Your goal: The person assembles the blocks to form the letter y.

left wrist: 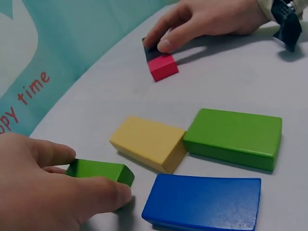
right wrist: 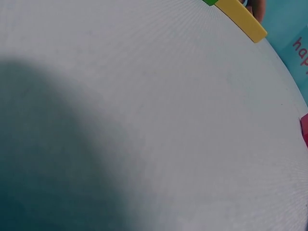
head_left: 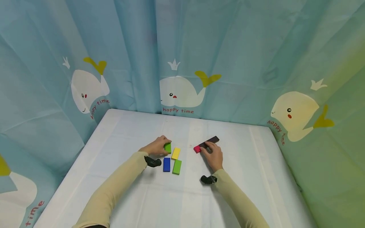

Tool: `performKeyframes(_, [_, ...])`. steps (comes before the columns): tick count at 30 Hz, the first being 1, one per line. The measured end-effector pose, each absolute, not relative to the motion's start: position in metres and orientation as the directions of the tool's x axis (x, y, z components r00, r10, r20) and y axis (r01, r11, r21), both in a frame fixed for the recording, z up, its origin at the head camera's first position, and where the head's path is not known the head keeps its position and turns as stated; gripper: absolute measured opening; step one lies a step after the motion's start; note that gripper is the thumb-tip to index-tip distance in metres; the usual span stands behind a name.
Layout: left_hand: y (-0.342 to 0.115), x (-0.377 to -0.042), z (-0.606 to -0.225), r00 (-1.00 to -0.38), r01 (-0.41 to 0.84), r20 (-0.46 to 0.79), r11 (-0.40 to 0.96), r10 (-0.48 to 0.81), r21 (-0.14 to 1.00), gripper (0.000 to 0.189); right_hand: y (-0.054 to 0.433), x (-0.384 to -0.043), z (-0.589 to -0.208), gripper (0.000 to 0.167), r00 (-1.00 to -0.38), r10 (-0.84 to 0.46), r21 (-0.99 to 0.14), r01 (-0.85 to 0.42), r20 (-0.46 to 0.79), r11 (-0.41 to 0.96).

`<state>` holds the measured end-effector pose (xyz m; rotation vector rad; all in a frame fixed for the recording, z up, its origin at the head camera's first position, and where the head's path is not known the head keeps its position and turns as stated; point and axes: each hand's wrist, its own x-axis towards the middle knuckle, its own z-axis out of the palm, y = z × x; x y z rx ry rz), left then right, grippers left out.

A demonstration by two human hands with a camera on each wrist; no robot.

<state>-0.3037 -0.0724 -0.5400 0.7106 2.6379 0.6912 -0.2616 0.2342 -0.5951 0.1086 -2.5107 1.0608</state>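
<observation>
My left hand (head_left: 156, 146) pinches a green block (head_left: 168, 148) between thumb and fingers, close over the table. Just to its right a yellow block (left wrist: 147, 139) lies with one corner against a second green block (left wrist: 233, 137). Nearest the camera of these, a blue block (left wrist: 202, 201) lies flat. Farther right, my right hand (head_left: 214, 156) has its thumb and fingertips on either side of a black block (head_left: 202, 145), gripping it. At the left end of the black row, a red block (head_left: 197, 149) sits flush against it. The right wrist view shows mostly table, with neither held block's grip visible.
All of this lies on a white-covered table (head_left: 159, 202). A blue-green curtain (head_left: 137, 63) printed with whales hangs along its back and sides. Black wrist cameras sit on both cuffs, the left one (head_left: 152, 162) close to the blue block.
</observation>
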Motion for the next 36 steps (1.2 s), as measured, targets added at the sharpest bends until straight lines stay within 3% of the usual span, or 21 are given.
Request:
performKeyframes(9, [-0.065, -0.31, -0.545, -0.863, 0.377, -0.109, 0.771, 0.494, 0.513, 0.064, 0.233, -0.262, -0.597, 0.043, -0.913, 0.105, -0.675, -0.211, 0.395, 0.707])
performKeyframes(16, [-0.054, -0.315, -0.546, -0.941, 0.211, -0.067, 0.727, 0.333, 0.653, 0.061, 0.233, -0.263, -0.599, 0.044, -0.914, 0.122, -0.676, -0.192, 0.388, 0.712])
performKeyframes(23, [-0.038, -0.329, -0.544, -0.982, 0.069, -0.05, 0.598, 0.18, 0.798, 0.059, 0.234, -0.262, -0.599, 0.043, -0.917, 0.12, -0.674, -0.186, 0.38, 0.715])
performKeyframes(28, [-0.019, -0.337, -0.542, -0.987, 0.058, -0.026, 0.502, 0.158, 0.863, 0.062, 0.235, -0.262, -0.597, 0.044, -0.911, 0.119, -0.665, -0.194, 0.395, 0.721])
performKeyframes(36, [0.006, -0.335, -0.543, -0.985, 0.066, -0.022, 0.489, 0.173, 0.87, 0.061, 0.233, -0.259, -0.592, 0.043, -0.919, 0.112, -0.681, -0.194, 0.378, 0.706])
